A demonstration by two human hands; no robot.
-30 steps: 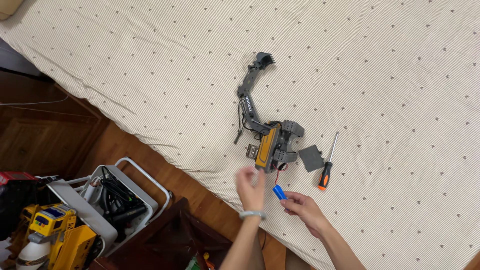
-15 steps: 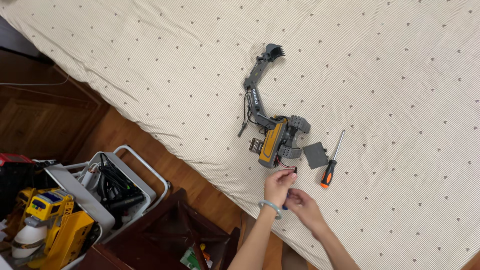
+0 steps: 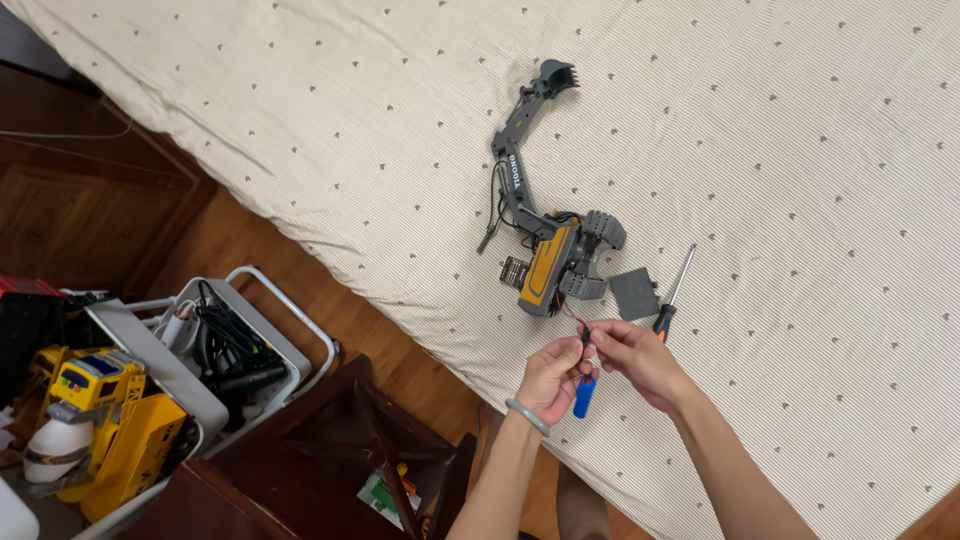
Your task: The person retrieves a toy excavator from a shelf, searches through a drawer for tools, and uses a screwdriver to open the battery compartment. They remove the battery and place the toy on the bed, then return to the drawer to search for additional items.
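A yellow and grey toy excavator (image 3: 545, 268) lies on its side on the cream patterned bedsheet (image 3: 800, 150), its digger arm (image 3: 520, 150) stretched away from me. Thin wires run from its underside to a small black connector (image 3: 586, 335). My right hand (image 3: 638, 357) pinches that connector from the right. My left hand (image 3: 548, 382) meets it from the left, and a blue cylindrical battery (image 3: 584, 396) hangs beside its thumb. Whether the two plugs are joined is hidden by my fingers.
A grey cover plate (image 3: 633, 293) and an orange-handled screwdriver (image 3: 664, 320) lie just right of the toy. Off the bed's edge stand a white cart (image 3: 250, 340) full of cables, a yellow toy truck (image 3: 110, 445) and dark wooden furniture (image 3: 330, 450).
Both hands rose from the bed edge toward the toy and came together on the connector. The blue battery, earlier in my right hand, now dangles below my fingers.
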